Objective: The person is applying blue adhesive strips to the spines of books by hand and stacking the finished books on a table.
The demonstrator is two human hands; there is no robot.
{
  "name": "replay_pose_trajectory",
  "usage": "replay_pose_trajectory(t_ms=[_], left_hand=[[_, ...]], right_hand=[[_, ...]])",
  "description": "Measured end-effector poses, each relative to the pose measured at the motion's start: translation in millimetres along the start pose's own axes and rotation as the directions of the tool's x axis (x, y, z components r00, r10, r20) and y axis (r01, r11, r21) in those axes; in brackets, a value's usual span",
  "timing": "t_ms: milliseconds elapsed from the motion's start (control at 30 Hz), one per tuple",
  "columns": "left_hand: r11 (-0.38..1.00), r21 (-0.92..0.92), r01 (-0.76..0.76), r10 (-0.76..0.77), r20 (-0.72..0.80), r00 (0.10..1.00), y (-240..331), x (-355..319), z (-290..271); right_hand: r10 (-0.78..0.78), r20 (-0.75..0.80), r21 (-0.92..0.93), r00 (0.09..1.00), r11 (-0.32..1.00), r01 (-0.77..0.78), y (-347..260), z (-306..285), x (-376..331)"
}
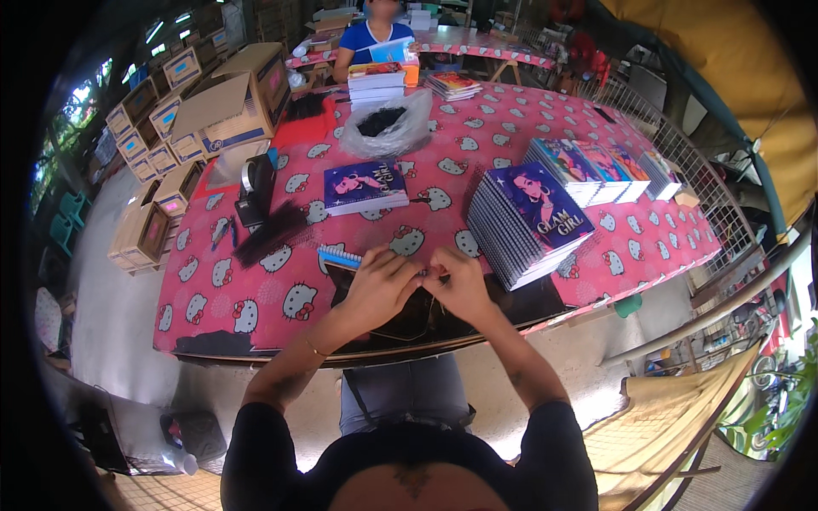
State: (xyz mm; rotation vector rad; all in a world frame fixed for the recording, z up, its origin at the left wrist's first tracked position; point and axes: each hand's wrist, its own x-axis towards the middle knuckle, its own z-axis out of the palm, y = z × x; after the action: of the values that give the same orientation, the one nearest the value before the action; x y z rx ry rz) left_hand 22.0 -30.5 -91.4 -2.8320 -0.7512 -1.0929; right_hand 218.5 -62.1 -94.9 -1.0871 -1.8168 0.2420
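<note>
Across the big counter [281,298] with its pink cat cloth lay stacks of purple notebooks [528,217], one notebook alone [365,187], a clear bag of dark bits [383,123] and a black tape holder [256,187]. Near my edge sat a blue comb strip [339,257], just beside my left hand [379,285]. My right hand [464,285] met it fingertip to fingertip. Both grips were pinched together on something tiny between them, too small to tell what. I think I was fitting a small part, and the next move needed slow, careful fingers.
</note>
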Motion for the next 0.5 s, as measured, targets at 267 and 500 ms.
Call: replay_pose_trajectory(t_ms=[267, 500], left_hand=[[0.994, 0.076, 0.076, -0.086, 0.142, 0.986, -15.7, 15.0, -37.6], [0.681, -0.709, 0.180, -0.399, -0.154, 0.904, 5.1, 134.4, -82.0]], right_hand=[[0.105, -0.251, -0.097, 0.962, 0.986, -0.133, -3.7, -13.6, -16.1], [-0.127, -0.426, -0.490, 0.896, 0.865, -0.110, -17.3, -159.3, -29.6]])
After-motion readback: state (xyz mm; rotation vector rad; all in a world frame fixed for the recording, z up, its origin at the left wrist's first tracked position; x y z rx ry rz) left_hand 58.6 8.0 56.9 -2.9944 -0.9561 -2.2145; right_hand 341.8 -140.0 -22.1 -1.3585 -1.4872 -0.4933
